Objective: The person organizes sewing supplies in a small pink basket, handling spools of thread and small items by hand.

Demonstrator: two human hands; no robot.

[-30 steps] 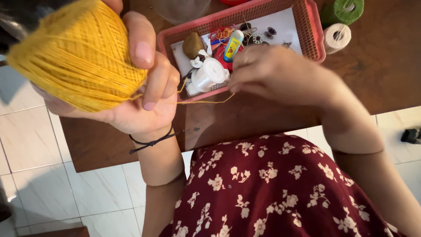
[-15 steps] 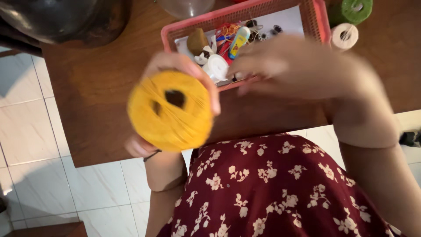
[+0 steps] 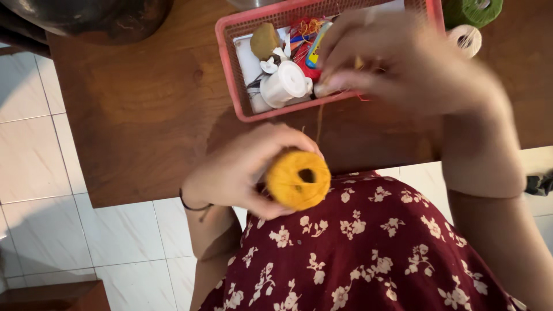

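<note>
Near the table's edge, keep your left hand (image 3: 239, 173) closed round the yellow thread ball (image 3: 298, 179) while your blurred right fingers (image 3: 345, 80) pinch its strand taut.

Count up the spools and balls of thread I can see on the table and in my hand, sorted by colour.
Yellow: 1, the yellow thread ball in the left hand
White: 1, the white spool in the pink basket
Green: 1, the green spool
Cream: 1, the cream spool
Total: 4

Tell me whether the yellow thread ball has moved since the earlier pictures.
Yes. The yellow thread ball, held in the left hand, has dropped from beside the pink basket to the wooden table's near edge.
</note>
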